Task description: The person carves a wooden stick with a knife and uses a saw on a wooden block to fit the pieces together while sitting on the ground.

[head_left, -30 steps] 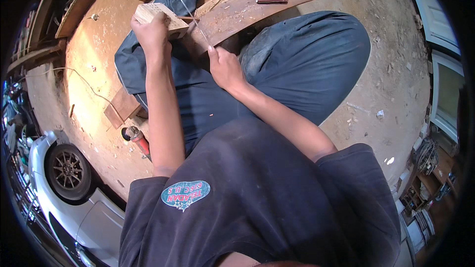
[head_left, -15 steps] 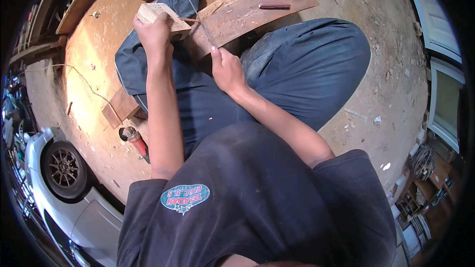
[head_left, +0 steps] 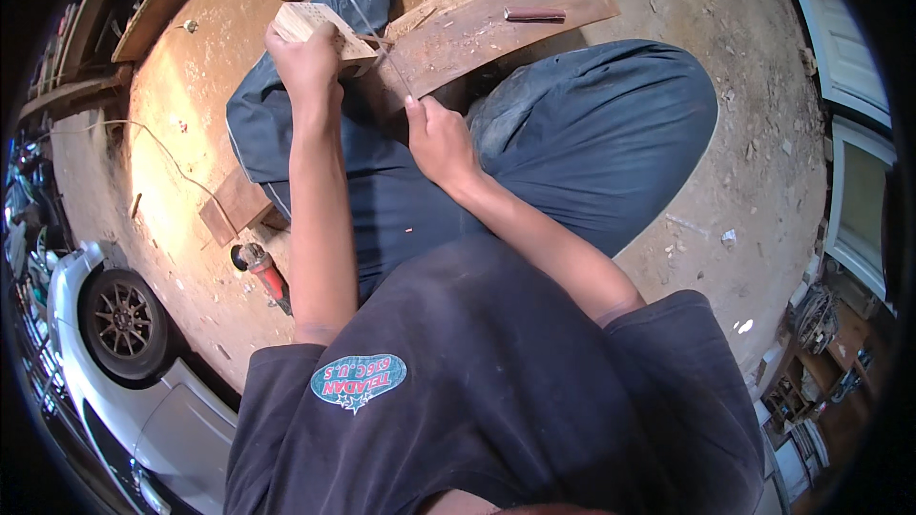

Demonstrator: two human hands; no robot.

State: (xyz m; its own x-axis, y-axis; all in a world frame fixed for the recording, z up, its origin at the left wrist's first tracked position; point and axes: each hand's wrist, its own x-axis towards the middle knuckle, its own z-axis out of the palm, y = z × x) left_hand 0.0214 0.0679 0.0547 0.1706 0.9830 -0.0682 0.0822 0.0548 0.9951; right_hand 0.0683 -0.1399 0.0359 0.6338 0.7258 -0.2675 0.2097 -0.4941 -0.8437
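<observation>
My left hand [head_left: 310,72] is wrapped round a pale wooden block [head_left: 307,19] dotted with small dark marks, held up above my lap. A thin brown stick-like piece [head_left: 375,39] shows at the block's right side. My right hand [head_left: 443,145] is closed, thumb extended, on a slim metal rod-like tool [head_left: 395,68]; its handle is hidden in the fist. The tool slants up and left, its far part beside the block and the brown piece. Whether its tip touches the block, I cannot tell.
Beyond my lap lies a brown plank [head_left: 477,46] with wood shavings and a dark red roll-like object [head_left: 534,14]. A red and black angle grinder [head_left: 262,272] and a wood offcut [head_left: 236,205] rest on the floor at left. Farther left stands a silver car [head_left: 181,429].
The whole view has shifted slightly. Both hands keep their grips, and the block and the metal tool stay nearly in the same place relative to each other.
</observation>
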